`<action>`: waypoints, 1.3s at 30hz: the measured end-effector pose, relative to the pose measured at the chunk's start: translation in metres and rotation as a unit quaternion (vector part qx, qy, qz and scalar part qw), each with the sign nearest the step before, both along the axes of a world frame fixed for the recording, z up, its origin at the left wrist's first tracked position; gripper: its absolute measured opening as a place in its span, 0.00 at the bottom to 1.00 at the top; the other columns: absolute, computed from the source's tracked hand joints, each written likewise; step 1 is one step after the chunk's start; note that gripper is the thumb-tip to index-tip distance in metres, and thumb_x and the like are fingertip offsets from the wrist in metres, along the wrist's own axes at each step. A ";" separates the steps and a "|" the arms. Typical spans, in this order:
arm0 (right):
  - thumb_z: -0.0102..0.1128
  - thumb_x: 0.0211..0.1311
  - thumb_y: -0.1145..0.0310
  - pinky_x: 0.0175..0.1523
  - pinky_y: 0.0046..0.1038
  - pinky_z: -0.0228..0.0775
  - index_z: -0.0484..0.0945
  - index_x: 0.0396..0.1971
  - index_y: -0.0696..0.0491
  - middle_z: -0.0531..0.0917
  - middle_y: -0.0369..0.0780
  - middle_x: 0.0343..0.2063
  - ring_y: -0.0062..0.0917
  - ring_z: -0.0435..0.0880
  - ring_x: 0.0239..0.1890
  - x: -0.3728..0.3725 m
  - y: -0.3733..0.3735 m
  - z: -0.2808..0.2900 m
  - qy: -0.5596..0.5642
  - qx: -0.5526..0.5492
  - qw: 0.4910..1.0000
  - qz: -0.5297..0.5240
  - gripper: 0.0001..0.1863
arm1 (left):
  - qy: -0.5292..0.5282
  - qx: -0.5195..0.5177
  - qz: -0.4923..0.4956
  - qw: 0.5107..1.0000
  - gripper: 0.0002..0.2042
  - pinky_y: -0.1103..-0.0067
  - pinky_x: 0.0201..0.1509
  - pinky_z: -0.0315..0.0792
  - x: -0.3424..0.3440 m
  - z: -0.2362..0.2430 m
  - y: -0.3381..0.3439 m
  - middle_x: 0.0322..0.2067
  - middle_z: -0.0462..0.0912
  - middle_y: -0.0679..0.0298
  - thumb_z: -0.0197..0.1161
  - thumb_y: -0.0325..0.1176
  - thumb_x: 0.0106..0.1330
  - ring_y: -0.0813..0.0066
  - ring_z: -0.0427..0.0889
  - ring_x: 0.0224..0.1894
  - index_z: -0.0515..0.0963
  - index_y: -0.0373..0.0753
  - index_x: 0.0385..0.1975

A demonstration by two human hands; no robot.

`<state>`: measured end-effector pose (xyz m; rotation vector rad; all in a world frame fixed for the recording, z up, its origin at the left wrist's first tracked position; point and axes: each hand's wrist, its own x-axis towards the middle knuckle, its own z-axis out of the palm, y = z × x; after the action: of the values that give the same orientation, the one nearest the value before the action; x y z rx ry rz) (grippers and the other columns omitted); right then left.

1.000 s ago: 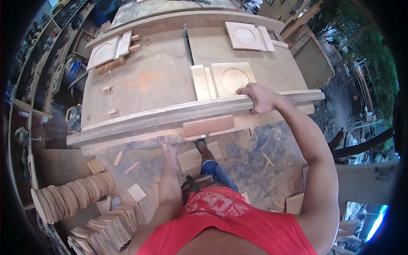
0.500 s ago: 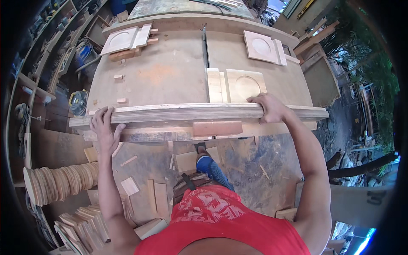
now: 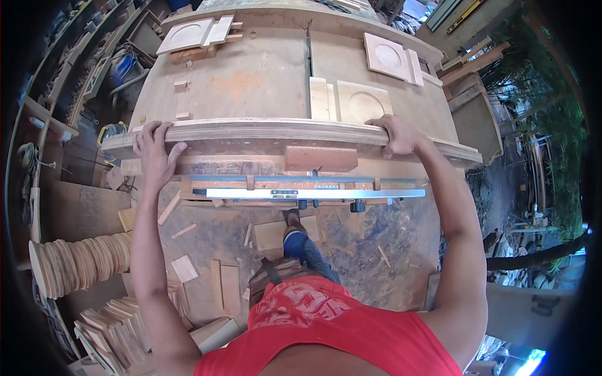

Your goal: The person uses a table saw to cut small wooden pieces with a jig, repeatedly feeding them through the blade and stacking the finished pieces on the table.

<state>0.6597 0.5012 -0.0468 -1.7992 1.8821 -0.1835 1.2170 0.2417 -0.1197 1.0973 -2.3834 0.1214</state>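
Note:
A long, thick beam of layered plywood [image 3: 263,131] lies crosswise over the near part of a wide wooden worktable [image 3: 251,69]. My left hand [image 3: 155,149] grips it near its left end, fingers over the top and thumb on the near face. Toward the right end, my right hand [image 3: 401,135] clasps it the same way. A reddish wood block [image 3: 321,158] sits against the beam's near face, between my hands. Just beyond the beam, close to my right hand, lies a pale square panel with a round recess [image 3: 364,101], beside a narrow pale board [image 3: 322,99].
Recessed panels rest at the far left [image 3: 186,36] and far right [image 3: 387,55]. A dark slot [image 3: 308,56] runs across the tabletop. A silver metal rail [image 3: 376,193] with black knobs lines the near edge. Stacked wooden discs [image 3: 81,263] and offcuts [image 3: 113,332] lie left.
The beam and both hands have shifted away from my body, still gripped. My view has moved too, and the metal rail at the near edge has come into sight.

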 end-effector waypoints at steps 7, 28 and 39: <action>0.69 0.19 0.74 0.52 0.34 0.82 0.85 0.58 0.57 0.93 0.45 0.40 0.34 0.90 0.40 0.004 0.001 -0.004 -0.014 0.010 0.999 -0.033 0.48 | -0.029 0.009 0.009 0.999 0.31 0.54 0.78 0.47 0.001 0.002 0.001 0.66 0.70 0.54 0.66 0.56 0.72 0.48 0.66 0.69 0.74 0.45 0.68; 0.65 0.19 0.71 0.39 0.37 0.81 0.90 0.43 0.56 0.91 0.46 0.30 0.38 0.89 0.33 0.005 0.001 -0.013 0.001 -0.015 0.999 -0.037 0.36 | -0.018 -0.021 -0.007 1.000 0.31 0.52 0.77 0.49 0.002 -0.022 -0.019 0.65 0.72 0.54 0.67 0.57 0.70 0.47 0.66 0.70 0.75 0.46 0.67; 0.69 0.22 0.73 0.37 0.38 0.80 0.90 0.39 0.58 0.90 0.45 0.26 0.35 0.89 0.30 0.009 -0.011 -0.016 0.059 -0.019 0.996 -0.064 0.30 | -0.042 0.006 0.045 0.998 0.34 0.51 0.79 0.49 -0.003 -0.032 -0.040 0.66 0.71 0.55 0.67 0.62 0.69 0.49 0.65 0.72 0.74 0.48 0.69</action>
<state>0.6685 0.4907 -0.0628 -1.7484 2.0922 -0.1622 1.2144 0.2015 -0.1514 1.2289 -2.4117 0.1892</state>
